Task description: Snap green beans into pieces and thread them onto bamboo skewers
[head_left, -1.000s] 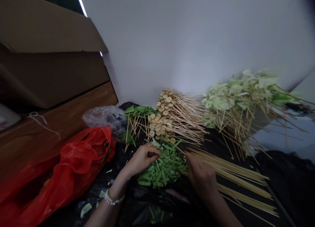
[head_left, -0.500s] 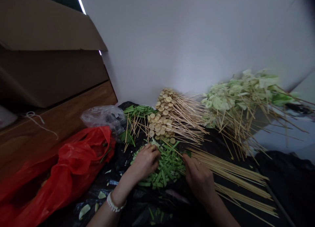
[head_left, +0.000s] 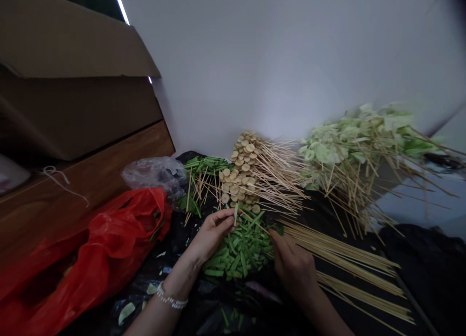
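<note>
My left hand (head_left: 214,234) pinches a cut green bean piece (head_left: 236,214) upright between its fingertips, just above a heap of chopped green beans (head_left: 236,256). My right hand (head_left: 293,267) is at the heap's right edge, holding a thin bamboo skewer (head_left: 257,223) that points up and left towards my left hand. To the right lies a bundle of bare bamboo skewers (head_left: 349,258). Behind stand stacks of skewers loaded with round tan slices (head_left: 240,173), green beans (head_left: 206,164) and pale green leafy pieces (head_left: 349,142).
A red plastic bag (head_left: 120,229) and a clear plastic bag (head_left: 155,173) lie to the left, on a black plastic sheet (head_left: 160,277) with scattered scraps. A wooden ledge (head_left: 91,200) and cardboard box (head_left: 73,78) stand left, with a white wall behind.
My left hand has lifted from the bean heap and now pinches a bean piece upright. My right hand has shifted slightly, and the skewer now shows clearly above the heap.
</note>
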The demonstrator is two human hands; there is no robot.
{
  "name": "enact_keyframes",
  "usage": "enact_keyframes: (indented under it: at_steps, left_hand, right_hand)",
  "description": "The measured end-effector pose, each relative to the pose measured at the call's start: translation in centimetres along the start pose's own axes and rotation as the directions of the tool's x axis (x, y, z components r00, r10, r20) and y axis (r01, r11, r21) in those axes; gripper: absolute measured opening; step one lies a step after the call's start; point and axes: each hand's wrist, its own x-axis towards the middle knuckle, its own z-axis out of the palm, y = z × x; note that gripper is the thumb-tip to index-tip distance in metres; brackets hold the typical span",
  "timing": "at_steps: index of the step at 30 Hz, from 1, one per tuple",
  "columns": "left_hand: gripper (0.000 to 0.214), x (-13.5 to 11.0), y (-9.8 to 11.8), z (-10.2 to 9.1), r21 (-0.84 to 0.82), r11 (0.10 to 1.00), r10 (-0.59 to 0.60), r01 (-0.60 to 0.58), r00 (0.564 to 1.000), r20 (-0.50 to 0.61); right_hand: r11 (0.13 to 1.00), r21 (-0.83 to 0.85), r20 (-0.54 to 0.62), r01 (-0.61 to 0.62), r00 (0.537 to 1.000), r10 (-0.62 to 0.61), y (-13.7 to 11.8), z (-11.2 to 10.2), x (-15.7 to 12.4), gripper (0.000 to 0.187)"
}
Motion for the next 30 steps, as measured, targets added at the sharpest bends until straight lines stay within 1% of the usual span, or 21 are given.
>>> enact_keyframes:
  at_steps: [2, 5, 10, 16, 23, 30]
  left_hand:
    - [0.035, -0.04, 0.09, 0.16, -0.160, 0.985, -0.066, 0.066, 0.998, 0.005]
    - [0.035, 0.04, 0.16, 0.30, -0.241, 0.967, -0.081, 0.075, 0.997, -0.011]
    - [0.035, 0.29, 0.09, 0.25, -0.262, 0.963, -0.080, 0.058, 0.994, -0.073]
    - [0.037, 0.31, 0.08, 0.26, -0.274, 0.959, -0.112, 0.078, 0.988, -0.107]
    - [0.031, 0.63, -0.52, -0.24, -0.279, 0.959, -0.096, 0.058, 0.987, -0.125]
    - [0.034, 0.76, -0.35, -0.32, -0.337, 0.939, -0.121, 0.071, 0.984, -0.130]
  right_hand:
    - [1.000, -0.009, -0.004, 0.002, 1.000, -0.002, -0.13, -0.01, 0.02, 0.029]
    - [1.000, -0.011, 0.004, 0.019, 1.000, -0.019, -0.28, -0.05, 0.07, 0.029]
    - [0.999, -0.012, 0.026, 0.040, 0.999, -0.040, -0.43, -0.20, 0.17, 0.031]
    - [0.999, -0.036, 0.027, 0.038, 0.999, -0.037, -0.47, -0.23, 0.16, 0.033]
    - [0.998, -0.042, 0.030, 0.051, 0.998, -0.049, -0.56, -0.26, 0.17, 0.033]
    - [0.998, -0.041, 0.039, 0.055, 0.998, -0.054, -0.62, -0.32, 0.14, 0.034]
